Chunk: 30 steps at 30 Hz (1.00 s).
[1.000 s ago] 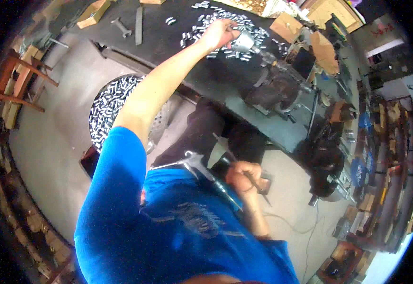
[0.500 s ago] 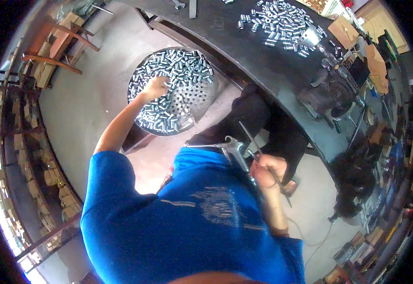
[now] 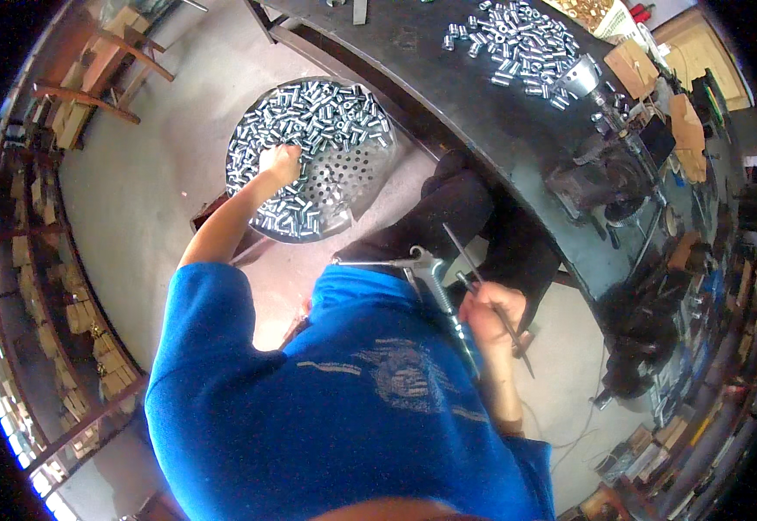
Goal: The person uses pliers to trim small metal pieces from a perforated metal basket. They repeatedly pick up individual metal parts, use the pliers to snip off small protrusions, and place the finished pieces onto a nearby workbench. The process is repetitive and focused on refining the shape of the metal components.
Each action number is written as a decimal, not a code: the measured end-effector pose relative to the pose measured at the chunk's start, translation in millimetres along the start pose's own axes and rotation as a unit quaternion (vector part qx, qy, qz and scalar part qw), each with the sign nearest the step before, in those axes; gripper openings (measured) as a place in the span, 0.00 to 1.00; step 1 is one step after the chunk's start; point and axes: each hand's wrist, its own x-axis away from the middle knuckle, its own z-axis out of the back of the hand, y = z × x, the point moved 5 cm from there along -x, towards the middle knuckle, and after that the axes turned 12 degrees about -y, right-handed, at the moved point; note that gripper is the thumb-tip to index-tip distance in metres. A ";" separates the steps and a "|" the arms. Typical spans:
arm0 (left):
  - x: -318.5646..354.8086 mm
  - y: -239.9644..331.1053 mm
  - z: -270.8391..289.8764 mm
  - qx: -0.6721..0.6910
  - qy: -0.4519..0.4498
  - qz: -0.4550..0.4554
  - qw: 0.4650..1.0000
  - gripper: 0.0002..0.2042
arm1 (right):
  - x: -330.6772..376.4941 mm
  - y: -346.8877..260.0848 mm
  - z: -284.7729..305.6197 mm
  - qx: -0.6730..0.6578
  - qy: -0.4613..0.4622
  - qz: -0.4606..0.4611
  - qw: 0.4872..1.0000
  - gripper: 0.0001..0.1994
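My left hand (image 3: pixel 280 165) reaches into a round perforated metal tray (image 3: pixel 343 187) heaped with small shiny metal sleeves (image 3: pixel 317 113). Its fingers are curled down at the edge of the pile, and whatever they pinch is hidden. Over my lap, my right hand (image 3: pixel 493 313) is closed around a slim pointed metal rod (image 3: pixel 461 247), whose ends stick out on both sides of the fist. A small metal piece (image 3: pixel 462 277) shows at its fingertips. Beside this hand an air blow gun (image 3: pixel 426 265) lies across my lap, its nozzle pointing left.
A dark workbench (image 3: pixel 413 61) runs along the right, bearing a pile of metal sleeves (image 3: pixel 517 43) and a bench vise (image 3: pixel 600 178). Cardboard pieces (image 3: pixel 689 135) stand behind the vise. A wooden stool (image 3: pixel 100 74) is at far left, with shelves (image 3: pixel 44 330) below it.
My left hand has shifted slightly left and curled tighter among the sleeves. My right hand keeps its hold on the rod. The view has shifted a little.
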 end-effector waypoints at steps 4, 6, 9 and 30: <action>-2.0 -9.7 0.5 0.013 -0.001 -0.001 1.000 0.08 | 0.1 2.5 1.7 0.005 0.005 -0.003 1.000 0.15; -1.8 -14.5 2.4 0.013 0.021 -0.009 1.000 0.09 | -1.6 -3.2 1.8 -0.005 -0.004 -0.003 1.000 0.15; -0.5 -12.0 2.3 -0.009 0.019 -0.020 1.000 0.09 | 0.5 4.9 1.6 -0.042 -0.005 0.001 0.999 0.14; 0.5 -1.7 17.0 -0.015 -0.059 -0.003 0.998 0.14 | 4.2 7.2 0.5 -0.056 0.030 -0.036 0.997 0.14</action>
